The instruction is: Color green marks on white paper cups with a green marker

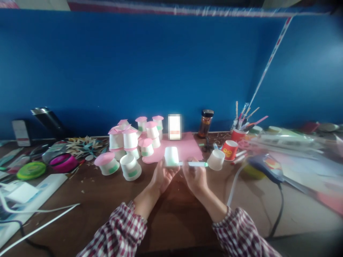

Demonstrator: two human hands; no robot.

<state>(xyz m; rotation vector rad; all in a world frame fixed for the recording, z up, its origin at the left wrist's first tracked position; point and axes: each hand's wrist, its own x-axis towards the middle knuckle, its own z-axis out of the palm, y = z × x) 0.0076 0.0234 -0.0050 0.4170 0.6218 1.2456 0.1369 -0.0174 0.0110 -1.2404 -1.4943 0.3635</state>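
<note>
My left hand [162, 175] grips a white paper cup [171, 156] with a green patch near its lower edge. My right hand [195, 175] is closed round a marker [197, 164] with a pale green end, its other end close to the cup; whether the tip touches, I cannot tell. Beyond both hands lies a sheet of pink paper [189, 146]. To the left, several white cups with pink paper tops [130, 139] stand in stacks. Nearer me are a low cup with a pink top [107, 163] and an uncovered cup [130, 167]. Another white cup [216, 159] stands right of my right hand.
A red cup [229, 150], a holder with brushes [239, 135] and a dark-lidded jar [206, 123] stand to the right. A blue glue gun [265, 167] with its cable lies at the right. On the left are green tape [31, 170], a magenta roll [63, 162] and white cables [50, 221].
</note>
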